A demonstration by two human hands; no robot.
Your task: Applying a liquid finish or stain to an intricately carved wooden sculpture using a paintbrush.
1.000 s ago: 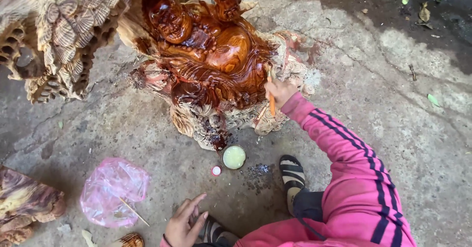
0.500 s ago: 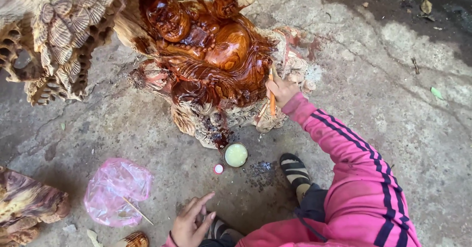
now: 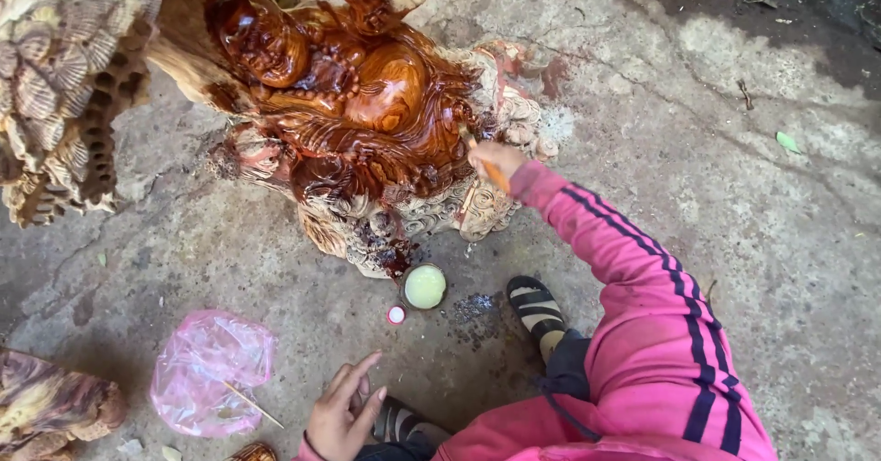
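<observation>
Rough grey concrete floor (image 3: 734, 195) fills the view, cracked and stained, with a few dry leaves scattered toward its far right corner. Biggest thing on it: the glossy reddish-brown carved wooden statue (image 3: 358, 122), a rounded figure wet with finish, sitting at the far middle of the floor on a paler, unfinished carved base. To its left, at the far left edge, a pale unfinished carving of shell-like forms (image 3: 64, 85). A darker gnarled wood piece (image 3: 46, 406) sits at the near left corner.

The right hand (image 3: 496, 158), in a pink sleeve with dark stripes, is up against the statue's right flank, fingers pinched around a thin orange-handled brush (image 3: 494, 175). The brush's long axis runs diagonally, handle end toward the person, the other end up toward the carving; its bristles can't be made out.

Down at the near edge, the left hand (image 3: 344, 415) hovers over the floor, fingers spread, holding nothing. Beside it, a crumpled pink plastic bag (image 3: 206, 369) with a thin stick lying across it. Between hand and statue, a small round pot of pale green liquid (image 3: 425, 287), and touching distance left of that, a tiny red cap (image 3: 396, 314).
</observation>
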